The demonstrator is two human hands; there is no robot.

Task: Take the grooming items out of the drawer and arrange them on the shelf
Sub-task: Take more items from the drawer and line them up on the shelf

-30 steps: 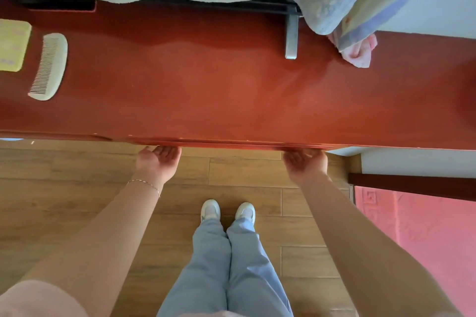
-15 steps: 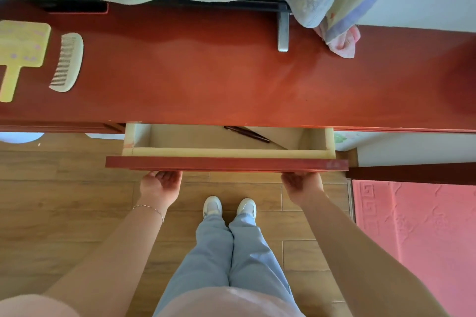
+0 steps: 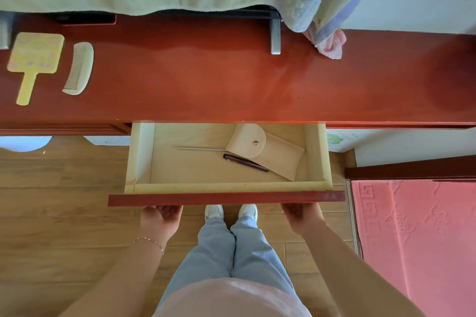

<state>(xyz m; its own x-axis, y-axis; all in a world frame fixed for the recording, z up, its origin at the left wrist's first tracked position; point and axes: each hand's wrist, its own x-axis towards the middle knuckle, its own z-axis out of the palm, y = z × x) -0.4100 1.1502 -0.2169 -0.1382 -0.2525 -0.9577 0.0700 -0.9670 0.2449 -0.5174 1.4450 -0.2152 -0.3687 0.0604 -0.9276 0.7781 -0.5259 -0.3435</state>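
- Both hands grip the underside of the drawer front: left hand [image 3: 160, 221] and right hand [image 3: 302, 217] curl their fingers beneath the red panel, palms up.
- Head view: the drawer [image 3: 139, 157] stands well out under the shelf [image 3: 231, 80]; inside lie a beige pouch [image 3: 268, 150], a dark pen-like stick [image 3: 244, 162], possibly an eyeliner, and a thin metal rod [image 3: 201, 148].
- A hand mirror [image 3: 34, 59] and comb [image 3: 78, 68] already sit on the shelf's left end.
- Best now: stop pulling evenly, free one hand, and lift the pouch first.
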